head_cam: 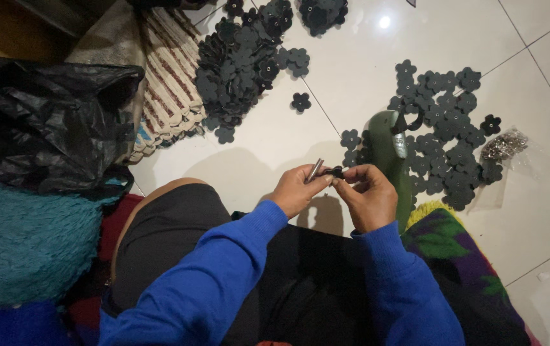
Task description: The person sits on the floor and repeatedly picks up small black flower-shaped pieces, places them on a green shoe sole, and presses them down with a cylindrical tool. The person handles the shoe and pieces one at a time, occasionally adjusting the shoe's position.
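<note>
My left hand (298, 189) grips a short metal rod (314, 170) that points up and away from me. My right hand (369, 192) pinches a small dark flower-shaped piece (335, 172) against the rod's lower end. Both hands meet above my lap, over the white tiled floor (364, 57). Blue sleeves cover both forearms. My fingers hide most of the flower piece.
Several dark flower-shaped pieces lie in a pile (239, 61) ahead and another spread (444, 128) to the right. A green tool (390, 150) lies beyond my hands. A clear bag of small metal parts (504, 144) sits far right. A black plastic bag (44, 122) and striped mat (169, 77) are left.
</note>
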A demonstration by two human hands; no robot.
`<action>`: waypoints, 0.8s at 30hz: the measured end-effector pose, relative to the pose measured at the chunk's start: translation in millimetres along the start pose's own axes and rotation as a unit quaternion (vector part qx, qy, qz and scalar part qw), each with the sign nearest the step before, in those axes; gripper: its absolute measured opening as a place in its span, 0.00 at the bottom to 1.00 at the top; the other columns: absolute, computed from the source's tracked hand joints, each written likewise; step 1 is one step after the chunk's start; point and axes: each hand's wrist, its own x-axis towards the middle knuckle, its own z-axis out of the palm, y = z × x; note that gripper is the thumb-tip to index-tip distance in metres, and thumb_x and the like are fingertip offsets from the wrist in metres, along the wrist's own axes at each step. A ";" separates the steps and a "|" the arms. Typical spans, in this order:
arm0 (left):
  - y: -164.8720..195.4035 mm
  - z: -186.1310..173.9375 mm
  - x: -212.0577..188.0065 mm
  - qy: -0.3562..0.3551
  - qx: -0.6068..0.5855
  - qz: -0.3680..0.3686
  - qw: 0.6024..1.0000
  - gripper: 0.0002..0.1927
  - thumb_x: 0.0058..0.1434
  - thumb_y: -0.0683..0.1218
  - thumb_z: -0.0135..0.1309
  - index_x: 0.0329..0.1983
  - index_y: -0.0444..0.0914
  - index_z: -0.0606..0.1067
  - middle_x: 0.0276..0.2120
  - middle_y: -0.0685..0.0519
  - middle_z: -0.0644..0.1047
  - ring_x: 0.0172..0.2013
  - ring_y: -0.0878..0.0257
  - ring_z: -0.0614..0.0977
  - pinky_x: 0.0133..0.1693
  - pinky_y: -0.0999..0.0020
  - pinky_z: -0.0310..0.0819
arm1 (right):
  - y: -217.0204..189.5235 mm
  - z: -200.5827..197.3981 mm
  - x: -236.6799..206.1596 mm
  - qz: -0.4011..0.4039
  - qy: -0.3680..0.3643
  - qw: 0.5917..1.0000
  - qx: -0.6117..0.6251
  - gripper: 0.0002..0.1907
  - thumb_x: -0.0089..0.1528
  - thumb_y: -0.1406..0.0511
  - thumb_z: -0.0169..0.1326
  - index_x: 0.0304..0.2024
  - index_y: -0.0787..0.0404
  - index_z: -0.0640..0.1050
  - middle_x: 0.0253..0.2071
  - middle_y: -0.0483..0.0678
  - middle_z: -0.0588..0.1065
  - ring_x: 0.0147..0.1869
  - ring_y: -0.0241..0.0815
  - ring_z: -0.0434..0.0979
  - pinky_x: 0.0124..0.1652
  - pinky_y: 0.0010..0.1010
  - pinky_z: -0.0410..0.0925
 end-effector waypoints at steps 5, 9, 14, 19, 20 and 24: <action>4.1 -0.6 -1.9 0.016 0.007 -0.050 0.999 0.14 0.66 0.50 0.59 0.47 0.35 0.81 0.32 0.55 0.79 0.31 0.69 0.75 0.34 0.72 0.70 | -3.8 -1.9 -0.6 -0.021 -0.018 1.000 -0.014 0.17 0.56 0.61 0.66 0.44 0.63 0.83 0.29 0.44 0.80 0.30 0.29 0.75 0.30 0.24 0.69; 3.4 0.9 -0.5 0.022 -0.001 0.005 1.000 0.14 0.64 0.50 0.60 0.45 0.34 0.80 0.34 0.56 0.82 0.36 0.73 0.78 0.39 0.76 0.74 | -3.8 -1.6 -0.7 0.050 -0.033 0.998 -0.029 0.16 0.58 0.58 0.66 0.42 0.63 0.83 0.24 0.45 0.78 0.26 0.30 0.73 0.27 0.24 0.66; 0.1 1.1 1.3 0.020 0.010 -0.010 1.000 0.14 0.65 0.50 0.60 0.46 0.34 0.80 0.34 0.56 0.81 0.34 0.72 0.77 0.37 0.74 0.72 | 2.0 0.5 0.1 0.015 -0.040 0.999 0.002 0.15 0.59 0.60 0.65 0.42 0.65 0.83 0.24 0.43 0.77 0.26 0.28 0.71 0.27 0.22 0.64; -0.1 2.3 0.0 0.031 -0.007 0.013 0.999 0.14 0.63 0.49 0.60 0.46 0.35 0.79 0.35 0.56 0.83 0.35 0.73 0.79 0.39 0.76 0.74 | 5.3 0.3 1.0 0.016 -0.056 0.998 -0.003 0.14 0.59 0.61 0.63 0.43 0.64 0.82 0.23 0.43 0.76 0.25 0.27 0.71 0.26 0.22 0.64; 0.4 2.7 -0.5 0.033 -0.008 0.013 0.999 0.14 0.64 0.49 0.60 0.46 0.35 0.79 0.35 0.56 0.82 0.35 0.73 0.79 0.39 0.76 0.74 | 5.2 0.1 1.0 0.019 -0.059 0.998 -0.006 0.14 0.60 0.61 0.63 0.42 0.65 0.83 0.23 0.43 0.76 0.25 0.27 0.70 0.26 0.22 0.64; 3.8 2.2 -2.0 0.046 0.023 -0.011 0.999 0.14 0.64 0.49 0.60 0.46 0.35 0.80 0.34 0.55 0.83 0.34 0.72 0.79 0.37 0.76 0.74 | 3.3 0.1 1.1 0.023 -0.058 0.998 -0.019 0.14 0.60 0.61 0.63 0.43 0.64 0.83 0.22 0.43 0.76 0.24 0.28 0.70 0.25 0.23 0.62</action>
